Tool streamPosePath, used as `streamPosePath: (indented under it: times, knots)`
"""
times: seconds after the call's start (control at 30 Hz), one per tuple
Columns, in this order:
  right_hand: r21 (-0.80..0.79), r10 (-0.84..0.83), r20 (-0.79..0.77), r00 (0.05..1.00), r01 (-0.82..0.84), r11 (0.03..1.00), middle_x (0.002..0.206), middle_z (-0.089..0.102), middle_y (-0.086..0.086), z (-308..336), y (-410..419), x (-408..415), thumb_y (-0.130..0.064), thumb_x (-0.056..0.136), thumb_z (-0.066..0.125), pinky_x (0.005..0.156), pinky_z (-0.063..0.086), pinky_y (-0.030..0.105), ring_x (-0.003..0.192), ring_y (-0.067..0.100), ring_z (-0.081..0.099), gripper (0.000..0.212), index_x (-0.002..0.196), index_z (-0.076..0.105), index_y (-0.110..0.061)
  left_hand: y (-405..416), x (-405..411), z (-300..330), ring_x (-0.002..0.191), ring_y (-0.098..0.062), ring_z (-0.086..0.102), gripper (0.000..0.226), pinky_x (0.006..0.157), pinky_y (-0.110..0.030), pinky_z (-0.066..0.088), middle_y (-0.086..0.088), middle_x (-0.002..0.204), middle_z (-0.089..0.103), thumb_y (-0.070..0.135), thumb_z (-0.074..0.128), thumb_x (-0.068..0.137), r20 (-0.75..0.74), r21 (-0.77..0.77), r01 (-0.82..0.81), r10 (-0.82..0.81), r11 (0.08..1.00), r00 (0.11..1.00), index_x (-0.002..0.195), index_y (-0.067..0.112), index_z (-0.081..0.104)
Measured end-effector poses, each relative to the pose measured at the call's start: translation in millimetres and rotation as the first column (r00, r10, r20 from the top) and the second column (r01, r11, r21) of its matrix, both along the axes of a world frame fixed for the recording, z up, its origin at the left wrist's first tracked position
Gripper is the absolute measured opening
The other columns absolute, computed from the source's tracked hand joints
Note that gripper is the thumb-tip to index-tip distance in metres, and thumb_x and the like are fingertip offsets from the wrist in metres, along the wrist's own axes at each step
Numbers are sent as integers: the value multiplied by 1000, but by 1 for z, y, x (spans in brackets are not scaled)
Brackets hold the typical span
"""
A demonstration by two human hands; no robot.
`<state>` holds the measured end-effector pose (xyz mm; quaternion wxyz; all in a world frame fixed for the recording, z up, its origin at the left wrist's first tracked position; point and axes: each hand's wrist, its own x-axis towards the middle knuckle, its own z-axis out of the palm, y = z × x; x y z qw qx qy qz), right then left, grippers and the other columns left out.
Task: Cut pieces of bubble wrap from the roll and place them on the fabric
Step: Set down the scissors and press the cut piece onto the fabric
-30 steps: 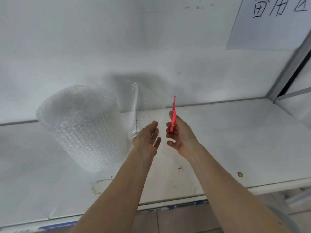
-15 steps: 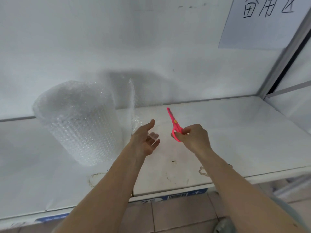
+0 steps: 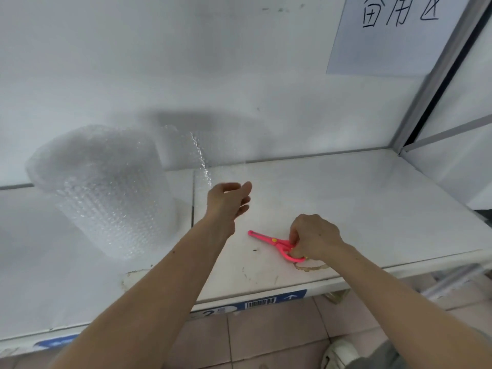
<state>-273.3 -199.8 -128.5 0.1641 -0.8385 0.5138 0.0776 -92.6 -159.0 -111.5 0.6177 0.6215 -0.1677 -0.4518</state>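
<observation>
Lowered since — 1 scissors (image 3: 277, 244), R hand (image 3: 314, 237) gripping

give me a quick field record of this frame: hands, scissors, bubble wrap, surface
left hand: raised beside the loose sheet, fingers loosely curled; grip on the sheet cannot be told
right hand: grips the scissors' handles
scissors: pink, blades closed, low at the shelf, pointing left
bubble wrap roll: upright on the left, loose sheet trailing right
shelf: white, stained near the front edge
</observation>
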Motion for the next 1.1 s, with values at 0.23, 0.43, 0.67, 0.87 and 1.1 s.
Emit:
streamPosePath:
  times: [0.23,0.43,0.67,0.87,1.1]
  knots:
    - [149,116,23,993,-119,982,85,75,-4,6,-17,5,-29,59,88,70,56,31,83,15,70,32,86,76,-18,-68,4,-20,118,-19,58,36,94,-29,49,-5,128,63,17,58,95,792,241,253,-341,937,507,131,11,60]
    - [96,-7,142,990,-7,995,83,73,-7,11,-39,19,-17,72,77,77,59,33,82,15,71,14,85,74,-23,-113,16,-51,120,-30,53,35,93,-37,45,-14,132,57,17,42,102,821,563,114,-570,818,30,134,7,50]
    - [78,-276,380,883,267,961,109,69,-2,-15,-89,29,-24,84,69,79,51,30,101,20,65,23,106,70,-23,-126,21,-57,101,-24,61,14,79,-32,47,-3,106,66,8,58,88,865,484,18,-481,875,142,96,17,65]
    - [345,-500,622,602,362,866,109,69,7,-29,-116,44,-31,80,78,72,48,26,97,21,68,57,125,53,-8,-123,22,-55,96,-19,62,14,75,-30,50,2,102,65,14,60,87,848,444,96,-452,891,277,91,18,73]
    - [643,-718,624,308,320,696,96,75,10,-37,-127,58,-27,74,85,76,52,25,79,14,75,73,130,45,-4,-112,16,-53,89,-12,62,9,73,-25,48,6,90,66,17,68,84,787,348,226,-414,910,457,91,17,74]
